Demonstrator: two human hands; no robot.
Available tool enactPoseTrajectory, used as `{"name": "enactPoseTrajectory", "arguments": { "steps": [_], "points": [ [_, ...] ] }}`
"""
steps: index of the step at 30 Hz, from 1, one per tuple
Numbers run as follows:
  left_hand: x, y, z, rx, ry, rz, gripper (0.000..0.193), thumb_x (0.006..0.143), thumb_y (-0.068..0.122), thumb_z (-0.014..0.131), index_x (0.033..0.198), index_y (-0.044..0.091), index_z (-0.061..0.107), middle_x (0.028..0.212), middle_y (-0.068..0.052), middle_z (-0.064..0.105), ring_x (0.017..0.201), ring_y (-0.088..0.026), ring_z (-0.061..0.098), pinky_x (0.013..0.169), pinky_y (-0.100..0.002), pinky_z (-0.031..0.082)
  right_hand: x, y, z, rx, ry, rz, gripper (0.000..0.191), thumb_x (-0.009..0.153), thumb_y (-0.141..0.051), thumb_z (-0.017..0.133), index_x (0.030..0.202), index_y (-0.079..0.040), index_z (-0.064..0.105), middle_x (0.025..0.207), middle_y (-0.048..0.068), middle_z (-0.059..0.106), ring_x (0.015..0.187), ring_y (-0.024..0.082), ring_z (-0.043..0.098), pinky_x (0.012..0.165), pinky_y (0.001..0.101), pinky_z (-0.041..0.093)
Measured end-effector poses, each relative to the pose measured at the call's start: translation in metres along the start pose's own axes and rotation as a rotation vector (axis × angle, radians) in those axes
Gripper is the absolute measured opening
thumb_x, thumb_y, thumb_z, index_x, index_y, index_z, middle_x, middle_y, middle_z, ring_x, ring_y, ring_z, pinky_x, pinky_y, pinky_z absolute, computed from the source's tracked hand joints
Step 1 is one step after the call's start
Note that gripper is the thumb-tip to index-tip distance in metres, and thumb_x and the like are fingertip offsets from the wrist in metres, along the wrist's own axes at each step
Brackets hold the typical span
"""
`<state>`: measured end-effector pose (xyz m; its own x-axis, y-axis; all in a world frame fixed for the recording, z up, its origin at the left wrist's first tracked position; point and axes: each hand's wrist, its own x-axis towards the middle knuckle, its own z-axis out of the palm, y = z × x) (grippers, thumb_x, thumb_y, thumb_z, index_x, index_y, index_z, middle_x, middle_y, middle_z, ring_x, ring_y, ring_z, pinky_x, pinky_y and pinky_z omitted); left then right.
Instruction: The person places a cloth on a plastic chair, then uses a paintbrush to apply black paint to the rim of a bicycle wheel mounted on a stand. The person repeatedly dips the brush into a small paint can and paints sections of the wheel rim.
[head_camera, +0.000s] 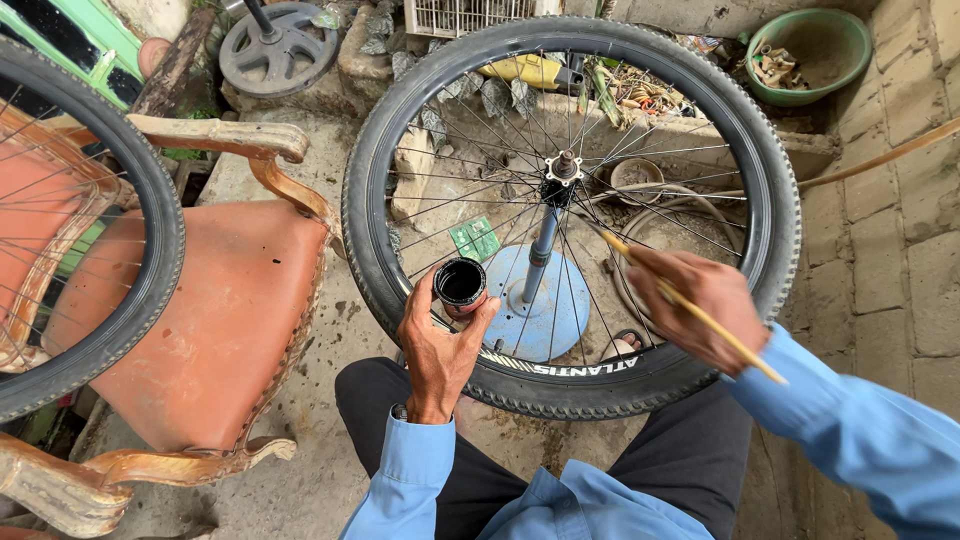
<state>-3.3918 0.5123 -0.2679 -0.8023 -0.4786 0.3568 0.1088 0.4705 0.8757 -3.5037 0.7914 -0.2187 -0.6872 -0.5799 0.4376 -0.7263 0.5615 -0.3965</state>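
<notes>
A bicycle wheel (770, 200) with a black knobby tyre stands on a blue stand (548, 310) in front of me, its hub (563, 168) near the middle. My left hand (437, 345) holds a small round tin (460, 285) of black paint, open side up, just inside the lower left of the rim. My right hand (700, 305) grips a thin wooden-handled brush (690, 305), its tip pointing up and left among the spokes, below and right of the hub.
An orange upholstered chair (215, 320) with carved wooden arms stands at left, a second wheel (150, 250) leaning over it. A green basin (815, 50) sits at top right, a round iron base (280, 45) at top left. Brick paving lies to the right.
</notes>
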Motion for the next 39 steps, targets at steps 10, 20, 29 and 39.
{"name": "enactPoseTrajectory", "arguments": {
  "steps": [10,20,29,39],
  "points": [
    [-0.001,0.006,0.006,0.004,0.016,-0.002,0.06,0.078,0.024,0.089,0.127,0.0,0.064,0.118,-0.015,0.072,0.109,-0.026,0.071,0.097,-0.04,0.057,-0.012,-0.027,-0.033,0.179,-0.052,0.113,0.029,0.094,-0.016,0.067,0.117,0.001,0.073,0.091,0.016,0.077,0.065,0.02,0.075,0.057,0.0325,0.062],
    [-0.001,0.006,0.008,0.041,0.017,-0.021,0.063,0.076,0.025,0.09,0.127,0.0,0.064,0.119,-0.015,0.072,0.109,-0.026,0.071,0.097,-0.039,0.057,0.006,-0.022,-0.011,0.174,-0.132,0.256,0.026,0.093,-0.017,0.069,0.113,-0.002,0.077,0.068,0.015,0.073,0.045,0.02,0.063,0.043,0.0359,0.051],
    [0.0,0.008,0.01,0.047,0.005,-0.006,0.063,0.075,0.024,0.09,0.127,0.0,0.063,0.118,-0.015,0.072,0.109,-0.026,0.071,0.097,-0.039,0.057,-0.002,-0.015,-0.009,0.237,-0.028,0.191,0.024,0.094,-0.015,0.068,0.109,0.001,0.076,0.07,0.014,0.072,0.047,0.016,0.065,0.042,0.0327,0.051],
    [-0.001,0.007,0.01,0.058,-0.003,0.018,0.066,0.076,0.024,0.09,0.13,-0.003,0.061,0.12,-0.018,0.071,0.111,-0.029,0.07,0.097,-0.042,0.056,-0.011,-0.013,-0.041,0.381,-0.016,0.341,0.026,0.095,-0.011,0.066,0.117,-0.001,0.075,0.086,0.011,0.079,0.067,0.013,0.074,0.056,0.0244,0.061]
  ]
}}
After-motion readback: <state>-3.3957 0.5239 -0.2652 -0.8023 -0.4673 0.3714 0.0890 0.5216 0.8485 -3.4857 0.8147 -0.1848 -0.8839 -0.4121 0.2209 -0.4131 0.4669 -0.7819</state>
